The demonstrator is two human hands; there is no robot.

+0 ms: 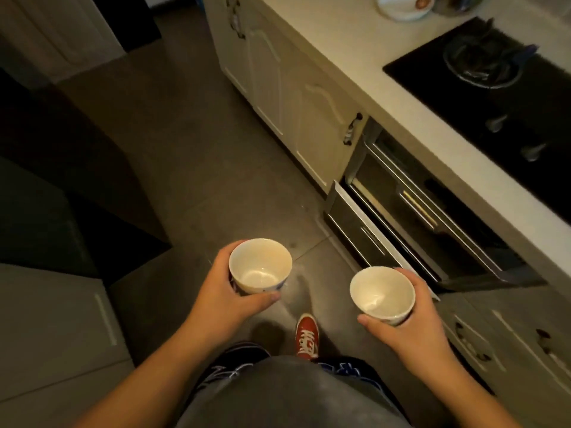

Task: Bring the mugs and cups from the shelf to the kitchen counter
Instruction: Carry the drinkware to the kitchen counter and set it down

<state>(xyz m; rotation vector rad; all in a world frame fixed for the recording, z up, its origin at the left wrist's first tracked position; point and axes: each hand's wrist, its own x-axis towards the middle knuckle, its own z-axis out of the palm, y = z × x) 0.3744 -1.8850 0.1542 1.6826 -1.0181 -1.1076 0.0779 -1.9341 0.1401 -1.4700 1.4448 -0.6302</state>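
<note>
Dim kitchen floor (pixel 191 168) fills most of what we see, with pale cabinet doors (pixel 278 97) and a light tabletop (pixel 349 54) running along our right side. Set into that tabletop is a black hob (pixel 494 97), and below it an oven (pixel 411 211) whose lower drawer stands pulled out toward the walkway. At the far end of the tabletop sits a white bowl (pixel 401 7), partly cut off by the frame. One red shoe (pixel 306 336) shows below us.

We carry two pale cups, both upright and empty, held over the floor and well apart from each other. Our left hand (pixel 222 291) is wrapped around the side of the left cup (pixel 260 266), thumb across the near wall; a bit of blue pattern shows on it. Our right hand (pixel 414 329) is closed on the right cup (pixel 382 294) the same way.

We judge them to be glazed ceramic: light, rigid, smooth enough to slip, and likely to chip if knocked on the tabletop edge. No handles show, so the wall below the rim is the sensible hold. Both forearms reach forward, wrists level, rims facing up.
</note>
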